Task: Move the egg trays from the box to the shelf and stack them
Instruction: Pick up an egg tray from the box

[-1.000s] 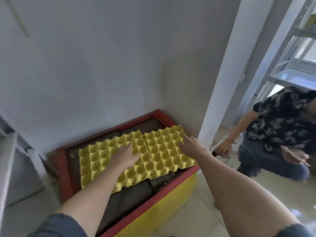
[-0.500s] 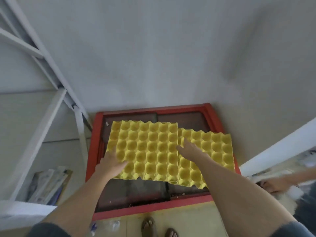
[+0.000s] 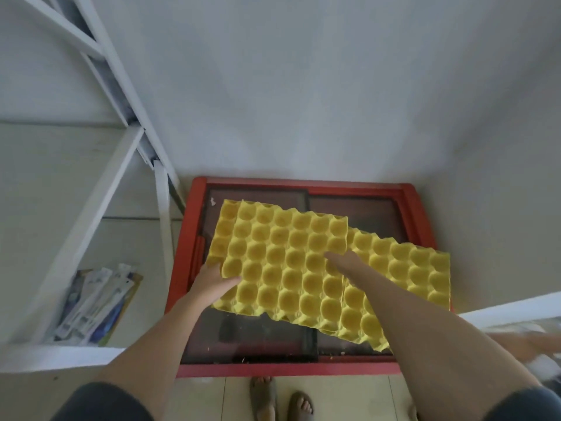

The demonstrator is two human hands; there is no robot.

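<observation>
Two yellow egg trays lie over the open red-rimmed box (image 3: 303, 368) by the wall. The left egg tray (image 3: 282, 262) is tilted and overlaps the right egg tray (image 3: 409, 275). Another yellow tray (image 3: 223, 235) peeks out under its left side. My left hand (image 3: 212, 284) grips the left tray's near-left edge, thumb on top. My right hand (image 3: 346, 264) is at the seam between the two trays, fingertips tucked at the left tray's right edge. The white metal shelf (image 3: 100, 202) stands to the left of the box.
Several flat packets (image 3: 94, 305) lie low down in the shelf frame. My sandalled feet (image 3: 279, 399) stand on the tiled floor before the box. Another person's blurred hand (image 3: 534, 344) shows at the right edge, below a white beam (image 3: 510, 311). A grey wall rises behind the box.
The left tray has risen at its left edge and slid right over the right tray, uncovering a tray beneath. My left hand moved from the tray's top to its edge.
</observation>
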